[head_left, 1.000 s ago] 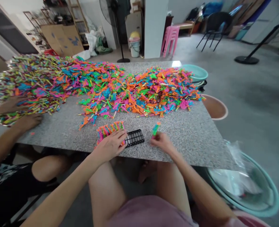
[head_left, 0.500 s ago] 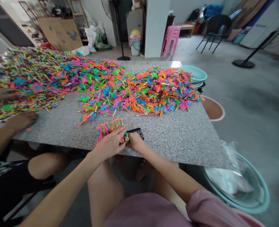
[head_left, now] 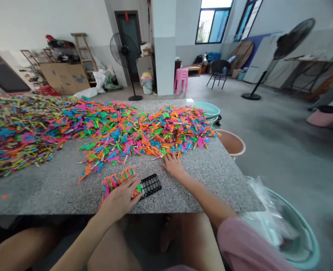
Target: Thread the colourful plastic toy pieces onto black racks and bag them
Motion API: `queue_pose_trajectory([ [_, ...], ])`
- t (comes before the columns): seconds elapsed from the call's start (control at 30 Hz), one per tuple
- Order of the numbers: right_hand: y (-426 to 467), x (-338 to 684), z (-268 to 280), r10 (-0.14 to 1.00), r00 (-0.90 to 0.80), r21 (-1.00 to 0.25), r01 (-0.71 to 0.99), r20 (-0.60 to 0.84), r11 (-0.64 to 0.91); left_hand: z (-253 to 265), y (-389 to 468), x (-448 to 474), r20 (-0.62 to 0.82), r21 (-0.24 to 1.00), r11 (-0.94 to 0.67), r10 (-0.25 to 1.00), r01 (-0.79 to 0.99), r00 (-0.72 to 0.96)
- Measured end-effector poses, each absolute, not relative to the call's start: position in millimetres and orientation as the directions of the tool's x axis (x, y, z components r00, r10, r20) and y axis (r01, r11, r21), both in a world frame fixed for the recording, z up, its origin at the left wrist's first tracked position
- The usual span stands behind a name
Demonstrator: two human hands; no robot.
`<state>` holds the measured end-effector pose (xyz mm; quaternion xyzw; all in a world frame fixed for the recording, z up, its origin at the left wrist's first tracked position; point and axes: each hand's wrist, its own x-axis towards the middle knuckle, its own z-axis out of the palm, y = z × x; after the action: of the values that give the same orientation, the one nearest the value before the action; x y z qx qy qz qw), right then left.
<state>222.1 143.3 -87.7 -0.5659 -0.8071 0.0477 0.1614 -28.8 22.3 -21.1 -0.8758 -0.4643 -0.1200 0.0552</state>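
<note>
My left hand lies over a row of bright gun-shaped plastic toys and grips its right end, thumb on the near side and fingers across the top. The toys stand packed in a black grid rack, whose right part shows bare cells. My right hand reaches to the front edge of a big heap of the same toys. Its fingers are spread and touch or nearly touch the nearest pieces; nothing shows in its grasp, though the fingertips blend into the heap.
The speckled stone table carries another heap of thin, shiny yellow-green pieces at left. Beyond its right edge are a brown basin and a large teal tub with clear plastic bags. A person's knee is at lower left.
My right hand has left the rack and moved forward and right to the heap. My left hand has stayed on the toys. The view has tilted up and turned right.
</note>
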Motion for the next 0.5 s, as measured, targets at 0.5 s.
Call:
queue_pose_trajectory([
  [0.5, 169, 262, -88, 0.944, 0.011, -0.393, 0.908, -0.330, -0.148, -8, 24, -44, 0.106, 0.103, -0.606, 0.795, 0.788, 0.597],
])
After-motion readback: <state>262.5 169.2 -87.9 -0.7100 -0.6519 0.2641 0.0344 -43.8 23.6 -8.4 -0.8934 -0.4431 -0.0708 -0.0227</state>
